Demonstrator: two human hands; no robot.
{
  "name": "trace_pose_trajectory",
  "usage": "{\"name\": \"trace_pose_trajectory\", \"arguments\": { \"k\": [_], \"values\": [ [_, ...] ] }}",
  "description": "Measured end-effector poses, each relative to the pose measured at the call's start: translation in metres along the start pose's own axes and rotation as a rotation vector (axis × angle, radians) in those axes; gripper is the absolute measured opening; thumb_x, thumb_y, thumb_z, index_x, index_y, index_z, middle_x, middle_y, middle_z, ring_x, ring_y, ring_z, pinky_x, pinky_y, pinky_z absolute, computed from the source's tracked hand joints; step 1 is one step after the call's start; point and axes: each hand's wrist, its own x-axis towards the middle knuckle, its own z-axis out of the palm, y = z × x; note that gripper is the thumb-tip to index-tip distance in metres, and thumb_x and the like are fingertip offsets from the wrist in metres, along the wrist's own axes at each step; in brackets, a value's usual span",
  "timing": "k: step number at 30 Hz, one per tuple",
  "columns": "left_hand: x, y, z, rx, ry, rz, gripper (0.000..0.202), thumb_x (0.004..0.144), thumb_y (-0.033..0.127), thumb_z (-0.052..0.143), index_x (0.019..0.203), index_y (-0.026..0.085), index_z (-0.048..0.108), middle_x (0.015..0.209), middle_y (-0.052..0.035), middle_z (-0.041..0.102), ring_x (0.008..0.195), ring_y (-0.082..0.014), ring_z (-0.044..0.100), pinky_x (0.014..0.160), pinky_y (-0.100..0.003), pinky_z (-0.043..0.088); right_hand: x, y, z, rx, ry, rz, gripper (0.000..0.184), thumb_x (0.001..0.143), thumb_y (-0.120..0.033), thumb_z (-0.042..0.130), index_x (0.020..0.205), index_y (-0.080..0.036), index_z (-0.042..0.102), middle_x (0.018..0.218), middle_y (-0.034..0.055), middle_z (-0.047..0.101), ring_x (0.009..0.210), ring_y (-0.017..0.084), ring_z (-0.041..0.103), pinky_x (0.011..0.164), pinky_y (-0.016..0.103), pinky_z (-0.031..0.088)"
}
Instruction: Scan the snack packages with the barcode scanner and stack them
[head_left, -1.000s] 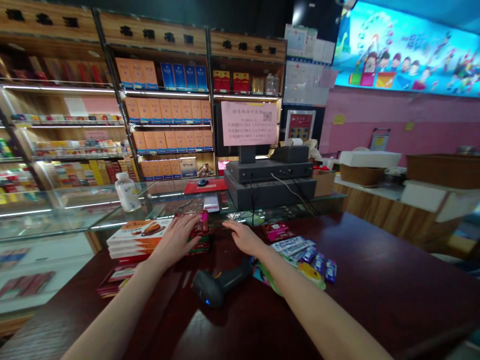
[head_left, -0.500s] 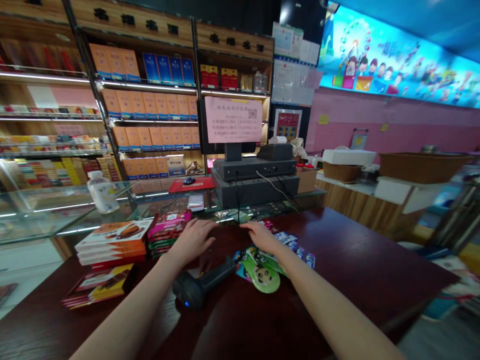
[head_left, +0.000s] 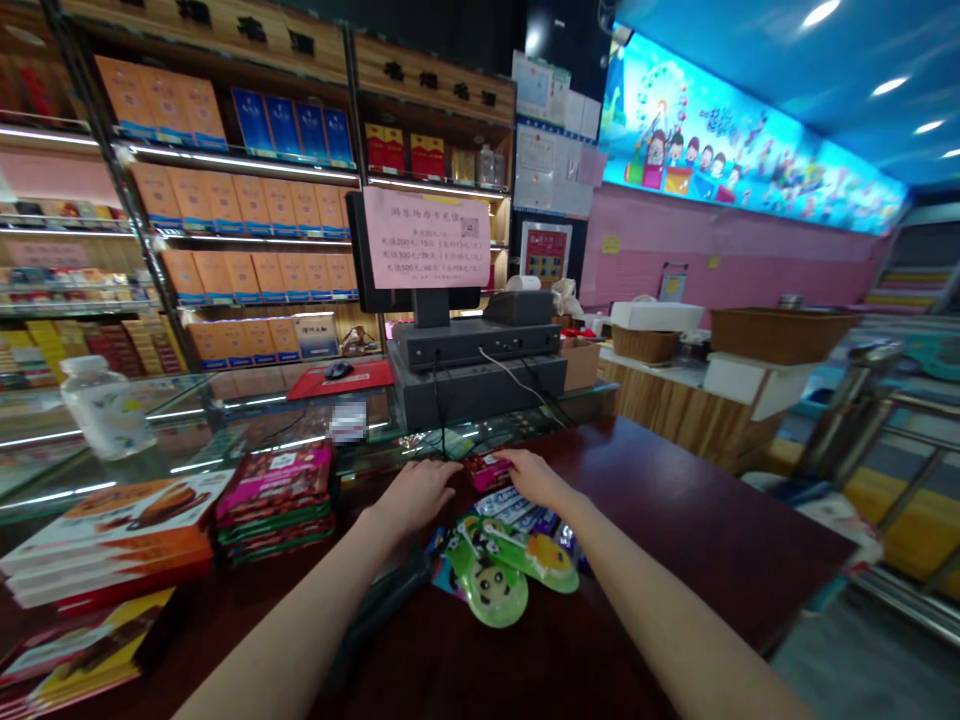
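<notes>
My left hand (head_left: 418, 490) lies flat on the dark wooden counter (head_left: 697, 540), fingers stretched toward a small red packet (head_left: 482, 467). From the other side, my right hand (head_left: 534, 478) reaches that packet with its fingers extended and the fingertips resting on its right end. Just in front of both hands lie blue candy packets (head_left: 517, 508) and green cartoon packs (head_left: 489, 592). A dark barcode scanner (head_left: 379, 615) lies partly under my left forearm.
A stack of pink and green packets (head_left: 276, 498), orange boxes (head_left: 112, 535) and yellow-red packets (head_left: 75, 650) sit at the left. Beyond the hands stand a cash register (head_left: 472, 375) with a screen and pink notice (head_left: 424, 238), a glass case (head_left: 225, 420) and a bottle (head_left: 105, 408).
Both hands have slid right, away from the pink packet stack, to the small red packet. The view has turned right, so the stacks now sit farther left.
</notes>
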Motion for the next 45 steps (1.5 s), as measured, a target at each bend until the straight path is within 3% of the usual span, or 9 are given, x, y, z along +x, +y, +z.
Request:
{"name": "trace_pose_trajectory", "arguments": {
  "k": [6,13,19,25,30,32,37,45],
  "values": [
    [0.03,0.012,0.016,0.016,-0.088,-0.055,0.045,0.093,0.028,0.045,0.136,0.021,0.055,0.117,-0.015,0.073,0.109,-0.0312,0.069,0.097,-0.047,0.047,0.007,0.022,-0.004,-0.062,-0.024,0.108,0.052,0.083,-0.006,0.047,0.127,-0.026,0.067,0.124,0.0069,0.073,0.118,0.025,0.066,0.102,0.039,0.046],
    [0.054,0.018,0.04,-0.02,-0.141,-0.128,0.049,0.095,0.035,0.041,0.14,0.016,0.05,0.126,-0.0198,0.068,0.123,-0.0343,0.061,0.113,-0.06,0.028,0.014,0.039,-0.007,-0.102,-0.055,0.218,0.054,0.085,-0.008,0.047,0.134,-0.026,0.061,0.13,0.0092,0.069,0.121,0.027,0.063,0.1,0.041,0.046],
    [0.061,0.023,0.048,-0.084,-0.14,-0.218,0.053,0.094,0.034,0.042,0.142,0.014,0.049,0.128,-0.0224,0.067,0.13,-0.0365,0.055,0.115,-0.065,0.02,0.018,0.038,-0.002,-0.098,-0.096,0.273,0.057,0.085,-0.013,0.049,0.141,-0.024,0.055,0.131,0.0117,0.068,0.121,0.03,0.063,0.1,0.043,0.045],
    [0.07,0.018,0.062,-0.285,-0.114,-0.331,0.05,0.091,0.031,0.047,0.139,0.019,0.053,0.127,-0.0178,0.069,0.123,-0.0339,0.061,0.112,-0.06,0.03,0.026,0.034,0.005,-0.019,-0.083,0.305,0.056,0.083,-0.014,0.052,0.137,-0.027,0.059,0.127,0.0076,0.07,0.118,0.025,0.064,0.1,0.036,0.044],
    [0.084,0.011,0.072,-0.527,-0.006,-0.4,0.046,0.085,0.03,0.059,0.13,0.021,0.06,0.121,-0.0113,0.072,0.113,-0.0256,0.067,0.102,-0.037,0.046,0.029,0.034,0.005,0.074,-0.05,0.322,0.05,0.08,-0.013,0.055,0.126,-0.026,0.068,0.117,0.0065,0.075,0.113,0.024,0.067,0.097,0.032,0.046],
    [0.088,0.009,0.075,-0.614,0.046,-0.413,0.047,0.081,0.029,0.064,0.127,0.019,0.062,0.117,-0.011,0.074,0.109,-0.0247,0.068,0.097,-0.033,0.048,0.028,0.034,0.006,0.115,-0.029,0.325,0.046,0.08,-0.015,0.056,0.121,-0.027,0.071,0.112,0.0058,0.077,0.11,0.024,0.068,0.094,0.03,0.047],
    [0.09,0.006,0.077,-0.784,0.162,-0.43,0.044,0.073,0.023,0.07,0.118,0.018,0.067,0.107,-0.0094,0.077,0.105,-0.0252,0.07,0.095,-0.033,0.05,0.026,0.033,0.006,0.225,0.045,0.319,0.038,0.079,-0.016,0.059,0.11,-0.027,0.076,0.104,0.0049,0.078,0.105,0.024,0.07,0.09,0.028,0.049],
    [0.081,0.009,0.067,-0.968,0.3,-0.372,0.048,0.069,0.011,0.068,0.117,0.02,0.067,0.112,-0.0074,0.076,0.107,-0.0224,0.07,0.098,-0.034,0.051,0.017,0.031,0.002,0.452,0.184,0.253,0.039,0.076,-0.011,0.058,0.106,-0.027,0.077,0.1,0.0016,0.079,0.103,0.022,0.071,0.094,0.031,0.052]
  ]
}}
